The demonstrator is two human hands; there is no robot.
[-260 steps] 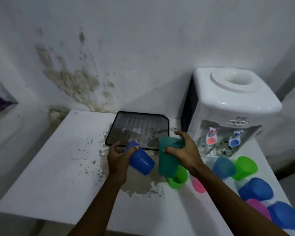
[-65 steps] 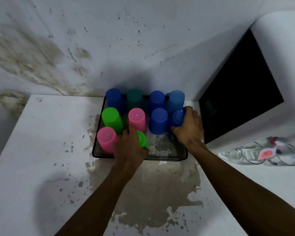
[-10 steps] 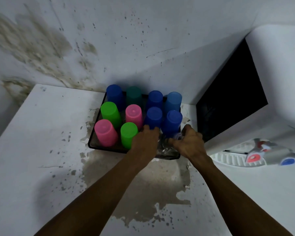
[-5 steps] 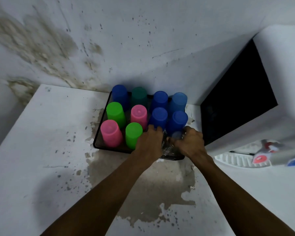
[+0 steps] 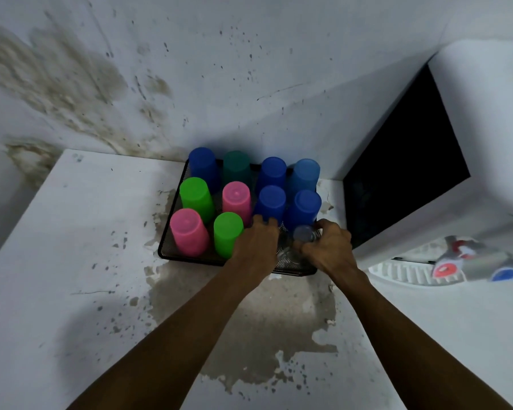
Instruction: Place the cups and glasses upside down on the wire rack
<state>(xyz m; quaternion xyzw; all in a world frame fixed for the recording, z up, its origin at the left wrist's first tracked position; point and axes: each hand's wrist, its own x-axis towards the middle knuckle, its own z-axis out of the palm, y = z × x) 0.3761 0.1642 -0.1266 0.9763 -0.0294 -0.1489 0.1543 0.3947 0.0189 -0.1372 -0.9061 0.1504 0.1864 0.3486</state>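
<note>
A black wire rack (image 5: 172, 255) sits against the wall, filled with several upside-down plastic cups: blue (image 5: 271, 204), green (image 5: 228, 233), pink (image 5: 187, 232) and a teal one (image 5: 236, 167). At the rack's front right corner a clear glass (image 5: 304, 233) stands upside down with my right hand (image 5: 329, 247) closed around it. My left hand (image 5: 258, 244) is beside it, covering a second clear glass (image 5: 285, 255) whose edge shows between my hands.
A white water dispenser (image 5: 471, 143) with a black side panel stands right of the rack, its drip tray (image 5: 403, 270) and red and blue taps low on the right. The white counter (image 5: 71, 276) is stained and peeling in front of the rack.
Both hands have stayed at the rack's front right corner over the last second; the clear glass under my right hand now shows its base upward. The view shifted slightly.
</note>
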